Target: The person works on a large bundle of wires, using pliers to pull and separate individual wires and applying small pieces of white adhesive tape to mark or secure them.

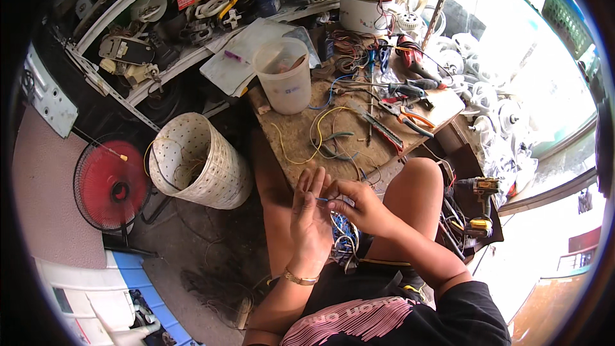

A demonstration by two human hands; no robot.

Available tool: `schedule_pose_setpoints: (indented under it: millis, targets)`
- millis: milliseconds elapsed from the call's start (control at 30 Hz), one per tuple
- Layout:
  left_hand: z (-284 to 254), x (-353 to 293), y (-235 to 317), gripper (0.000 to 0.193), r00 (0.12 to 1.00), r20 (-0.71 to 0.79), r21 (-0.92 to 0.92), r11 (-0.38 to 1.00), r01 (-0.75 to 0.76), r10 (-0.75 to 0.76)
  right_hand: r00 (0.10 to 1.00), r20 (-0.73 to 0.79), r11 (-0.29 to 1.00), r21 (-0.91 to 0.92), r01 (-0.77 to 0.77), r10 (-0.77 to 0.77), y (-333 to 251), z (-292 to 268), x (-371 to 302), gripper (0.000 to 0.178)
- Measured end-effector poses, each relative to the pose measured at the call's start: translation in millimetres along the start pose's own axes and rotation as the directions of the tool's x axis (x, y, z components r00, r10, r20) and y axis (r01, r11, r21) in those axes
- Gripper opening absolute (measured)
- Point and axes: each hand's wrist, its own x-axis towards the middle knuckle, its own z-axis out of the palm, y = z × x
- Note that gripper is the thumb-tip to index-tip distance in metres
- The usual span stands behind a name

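Observation:
A short piece of thin blue wire [322, 200] runs between my two hands, held in front of the wooden table's near edge. My left hand [310, 221] is palm up with its fingers together, its thumb pressed near one end of the wire. From the right, my right hand [360, 206] pinches the wire between thumb and index finger. Beneath the hands, a tangled bundle of blue and white wires [344, 238] rests in my lap, partly covered by them. A loose yellow wire [318, 133] curls on the table just beyond my fingertips.
On the wooden table [291, 134] lie orange-handled pliers [413, 120], a red utility knife [385, 133] and a translucent bucket [283, 83]. A perforated white bin [211, 166] and a red fan [112, 186] stand left. A cordless drill [482, 202] sits at the right.

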Motion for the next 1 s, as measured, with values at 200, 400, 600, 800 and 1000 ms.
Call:
schedule_pose_setpoints:
  millis: [200, 400, 600, 800, 1000]
  targets:
    - [-54.7, 2.2, 25.7, 0.036, 0.994, -0.09, 0.1, 0.993, 0.065, -0.056, 0.903, 0.281, 0.731, 0.53, -0.429, 0.325, -13.9, -17.3, 6.1, 0.019]
    - [-94.0, -15.4, 21.8, 0.044, 0.838, -0.532, 0.23, 0.973, 0.005, 0.121, 0.931, 0.238, 0.843, 0.404, -0.355, 0.278, -12.9, -18.5, 15.8, 0.021]
    - [-12.4, -10.9, 36.2, 0.045, 0.856, 0.482, 0.847, 0.152, -0.51, 0.187, 0.956, 0.241, 0.947, 0.23, -0.225, 0.168, -17.0, -14.5, 16.2, 0.02]
    - [-13.5, 2.1, 51.0, 0.012, 0.903, 0.414, 0.908, 0.022, -0.419, 0.115, 0.964, 0.223, 0.986, -0.112, -0.126, 0.149, -40.7, -42.6, 15.7, 0.021]
    - [-5.0, 12.0, 69.1, 0.005, 0.855, 0.518, 0.854, -0.078, -0.515, 0.023, 0.965, 0.263, 0.925, -0.362, 0.12, -0.022, -46.2, -77.2, 31.6, 0.01]
